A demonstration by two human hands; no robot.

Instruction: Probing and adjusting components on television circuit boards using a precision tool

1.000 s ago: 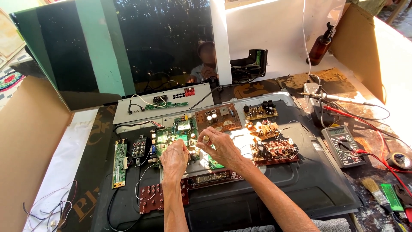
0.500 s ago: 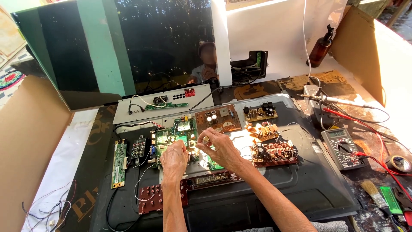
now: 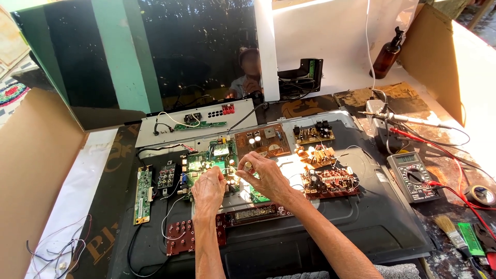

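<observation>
— What has changed since the earlier frames?
— Very little. Both hands have stayed over the green circuit board [image 3: 214, 164]; the right hand [image 3: 267, 175] has drawn a touch nearer the left hand [image 3: 208, 190], and the view has barely shifted.

— Where does that board lie?
— Flat on the dark back panel [image 3: 361, 227] of a set, which rests on the tabletop [image 3: 413, 103]. It sits left of centre, with a brown board [image 3: 266, 140] just beyond it and a red-brown board [image 3: 330, 182] to its right.

— How do the hands stand?
— The left grip is pressed together on something small at the board's middle; what it pinches I cannot tell. The right grip is curled, thumb and forefinger pinching a small round pale part [image 3: 248, 166] just above the board.

— How far along does the work look?
— I judge it mid-way: the boards lie bared and spread out, wires still attached, nothing closed up. A multimeter [image 3: 413, 176] with red leads sits to the right, a soldering iron [image 3: 408, 120] beyond it, neither in hand.

— Which way does the board run?
— Roughly squarish; its longer side appears to run away from the person, toward the grey metal strip [image 3: 196, 124].
</observation>
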